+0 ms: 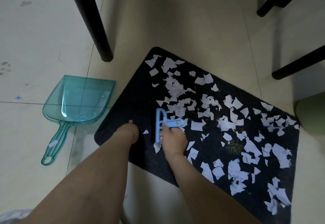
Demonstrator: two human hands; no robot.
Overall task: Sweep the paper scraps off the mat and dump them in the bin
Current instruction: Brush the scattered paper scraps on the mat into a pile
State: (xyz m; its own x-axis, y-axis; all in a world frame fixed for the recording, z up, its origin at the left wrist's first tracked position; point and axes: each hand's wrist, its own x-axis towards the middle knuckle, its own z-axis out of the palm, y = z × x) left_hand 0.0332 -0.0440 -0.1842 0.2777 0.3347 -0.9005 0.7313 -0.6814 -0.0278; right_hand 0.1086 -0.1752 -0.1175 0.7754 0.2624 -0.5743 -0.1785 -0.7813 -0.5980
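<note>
At left of frame a teal dustpan (77, 100) lies on the tiled floor with only one paper bit on its handle. The paper scraps (228, 123) cover the dark mat (137, 92) at centre-right. The right hand (173, 140) grips a motion-blurred blue brush (162, 124); the left hand (128, 133) rests on the mat, its fingers hidden, so its grip is unclear.

- Mat (137, 90), centre to lower right of the frame: very dark, near black, with a faint speckle.
- Paper scraps (233, 118) across it: white to pale lilac, some with faint blue grid lines.
- Dustpan (79, 100), left: see-through teal green.
- Brush (162, 125), centre: light blue.
- Floor (44, 39): off-white tiles with grey joints.
- Chair legs (95, 19), top: black.
</note>
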